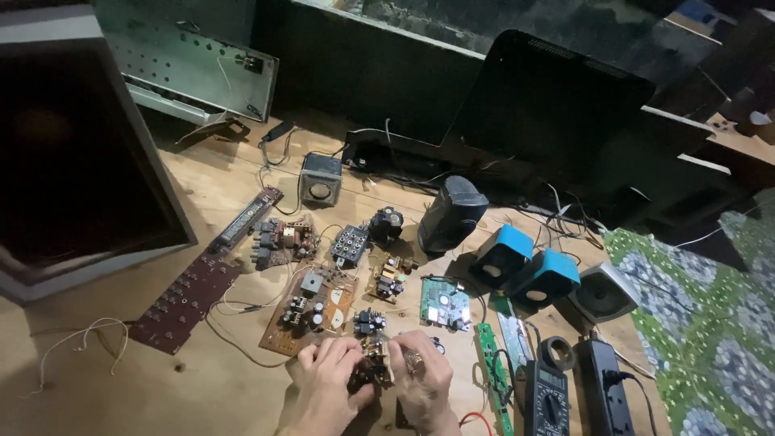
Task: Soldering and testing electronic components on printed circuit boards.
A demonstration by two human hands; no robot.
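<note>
Both hands clamp 1 small circuit part (373,363) at the near edge of the wooden table (202,387), just near of the brown circuit board (311,311). The left hand (327,375) closes its fingers over the part's left side; the right hand (424,375) pinches its right side. The part is dark, knobbly, with metallic bits; its exact form is hidden by the fingers.

Risks, as judged: thin leads could bend or snap under twisting between 2 grips; sharp solder points could prick fingertips; a slip could drop the part onto the brown board's upright components.

Surroundings: a green board (446,305) lies just right of the brown one, flat and glossy. A long dark-red strip board (198,287) lies to the left, with loose white wire (77,339) nearby. 2 blue speakers (525,262), boxy and smooth, stand far right. A clamp meter (549,387), hard black plastic, lies near right beside a patterned green cloth (710,323).
</note>
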